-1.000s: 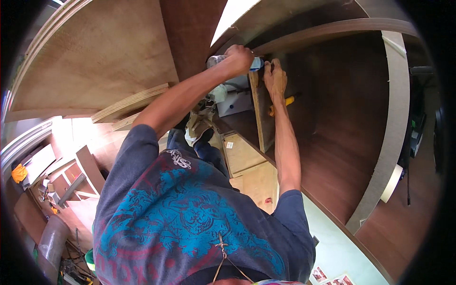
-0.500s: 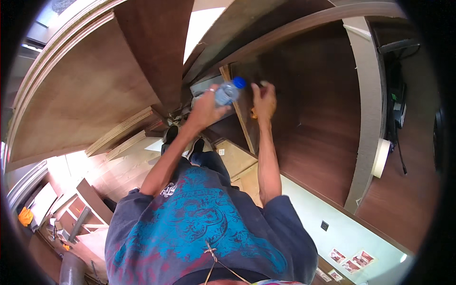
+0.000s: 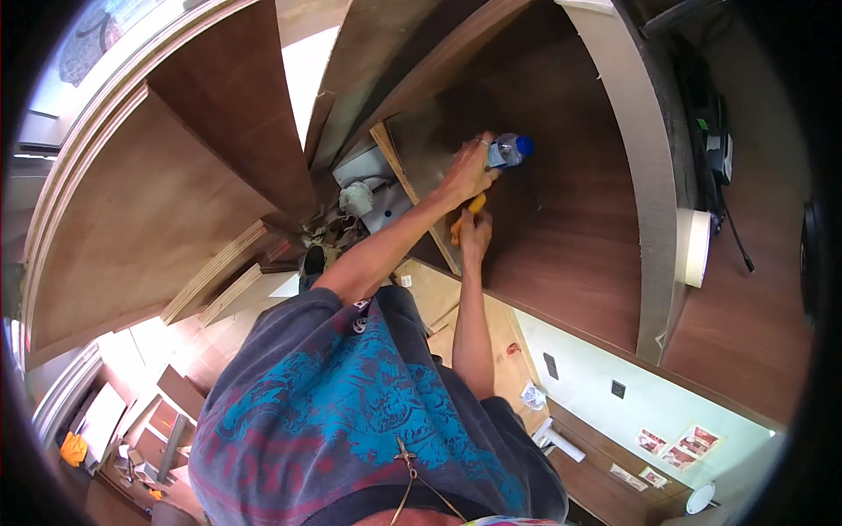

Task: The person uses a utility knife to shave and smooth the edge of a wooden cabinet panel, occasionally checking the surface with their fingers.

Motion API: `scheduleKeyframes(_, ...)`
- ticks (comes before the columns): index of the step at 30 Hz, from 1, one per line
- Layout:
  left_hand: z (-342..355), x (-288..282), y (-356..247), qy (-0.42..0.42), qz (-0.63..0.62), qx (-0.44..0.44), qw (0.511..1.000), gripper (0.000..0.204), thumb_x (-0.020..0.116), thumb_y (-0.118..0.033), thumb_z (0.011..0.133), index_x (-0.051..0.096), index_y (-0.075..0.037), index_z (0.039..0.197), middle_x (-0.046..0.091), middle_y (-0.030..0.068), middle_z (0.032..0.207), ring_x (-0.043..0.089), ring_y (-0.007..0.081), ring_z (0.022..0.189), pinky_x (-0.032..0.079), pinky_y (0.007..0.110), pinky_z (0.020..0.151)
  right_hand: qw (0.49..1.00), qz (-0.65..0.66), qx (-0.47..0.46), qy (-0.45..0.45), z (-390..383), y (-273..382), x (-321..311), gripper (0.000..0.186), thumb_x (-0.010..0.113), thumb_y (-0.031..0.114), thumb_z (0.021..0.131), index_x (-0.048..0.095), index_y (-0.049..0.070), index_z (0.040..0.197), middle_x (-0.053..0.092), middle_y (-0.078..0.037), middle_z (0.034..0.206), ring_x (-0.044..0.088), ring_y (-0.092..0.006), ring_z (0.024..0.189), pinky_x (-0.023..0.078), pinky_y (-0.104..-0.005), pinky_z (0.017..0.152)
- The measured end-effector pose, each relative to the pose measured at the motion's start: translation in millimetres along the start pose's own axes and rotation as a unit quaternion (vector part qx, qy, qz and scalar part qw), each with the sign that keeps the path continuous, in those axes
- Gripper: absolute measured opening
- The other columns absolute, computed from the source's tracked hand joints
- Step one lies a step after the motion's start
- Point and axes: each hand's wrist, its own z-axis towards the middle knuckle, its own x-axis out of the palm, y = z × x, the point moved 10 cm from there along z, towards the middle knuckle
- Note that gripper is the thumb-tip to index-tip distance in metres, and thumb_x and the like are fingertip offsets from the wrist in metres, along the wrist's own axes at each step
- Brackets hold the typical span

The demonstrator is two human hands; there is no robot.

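A clear plastic bottle (image 3: 504,153) with a blue cap is held in my left hand (image 3: 467,173), fingers wrapped round it, inside the dark brown wooden compartment (image 3: 561,219). The cap end points to the right. Just below it, my right hand (image 3: 476,235) is closed around a yellow-orange object (image 3: 457,230). A yellow end of it shows above the fingers, close under my left hand. The rest is hidden by the hand, so its kind cannot be made out.
A narrow wooden strip (image 3: 412,188) edges the compartment on the left. Large plywood panels (image 3: 167,202) stand further left. A grey-brown upright board (image 3: 636,131) borders the right side, with a cream roll (image 3: 697,249) beside it. Cables and black devices lie beyond.
My left hand has carried the bottle right, deeper over the compartment. My right hand has dropped lower and closed around the yellow-orange object. The view has shifted and turned slightly.
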Motion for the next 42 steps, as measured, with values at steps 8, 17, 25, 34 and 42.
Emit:
scheduleKeyframes(8,0.3,49.4,20.6,0.083,0.029,0.01,0.996,0.064,0.072,-0.01,0.073,0.041,-0.008,0.128,0.052,0.0211,0.121,0.05,0.0413,0.113,0.042,0.049,0.096,0.918,0.376,0.12,-0.028,-155.2,-25.2,-1.1,0.02,0.062,0.021,0.088,0.053,0.009,0.101,0.053,-0.002,0.071,0.052,-0.0117,0.055,0.044,-0.0239,0.048)
scheduleKeyframes(17,-39.6,-85.7,22.3,-0.158,0.097,0.068,0.98,0.061,0.072,-0.007,0.075,0.044,-0.002,0.129,0.059,0.0147,0.112,0.058,0.0273,0.104,0.046,0.037,0.091,0.911,0.377,0.114,0.12,-184.6,-7.9,40.2,0.026,0.058,0.018,0.092,0.044,0.012,0.114,0.058,-0.006,0.075,0.055,-0.011,0.06,0.043,-0.0226,0.051)
scheduleKeyframes(25,-41.1,-147.1,175.3,-0.125,-0.093,-0.19,0.969,0.018,0.062,-0.015,0.082,0.059,-0.003,0.094,0.056,0.003,0.088,0.05,0.0133,0.078,0.041,0.025,0.072,0.923,0.325,0.036,0.203,-185.4,41.0,85.1,0.032,0.059,0.018,0.093,0.044,0.006,0.119,0.057,-0.004,0.077,0.055,-0.0099,0.064,0.046,-0.025,0.056)
scheduleKeyframes(34,-34.8,-127.7,159.5,-0.07,-0.138,-0.3,0.941,0.012,0.062,-0.017,0.079,0.063,-0.007,0.086,0.055,-0.0014,0.072,0.047,0.0101,0.066,0.037,0.026,0.06,0.932,0.264,0.063,0.24,-163.1,50.7,139.9,0.051,0.062,0.022,0.091,0.04,0.001,0.132,0.056,-0.003,0.078,0.053,-0.0093,0.063,0.045,-0.0241,0.056)
scheduleKeyframes(42,-11.7,-126.6,122.9,-0.077,0.23,-0.221,0.945,0.054,0.055,-0.038,0.076,0.063,0.009,0.101,0.063,0.0304,0.101,0.06,0.0419,0.101,0.046,0.043,0.093,0.934,0.283,-0.08,0.201,-145.5,119.5,172.4,0.049,0.062,0.02,0.089,0.042,0.0,0.129,0.058,-0.008,0.097,0.057,-0.015,0.082,0.049,-0.029,0.071)
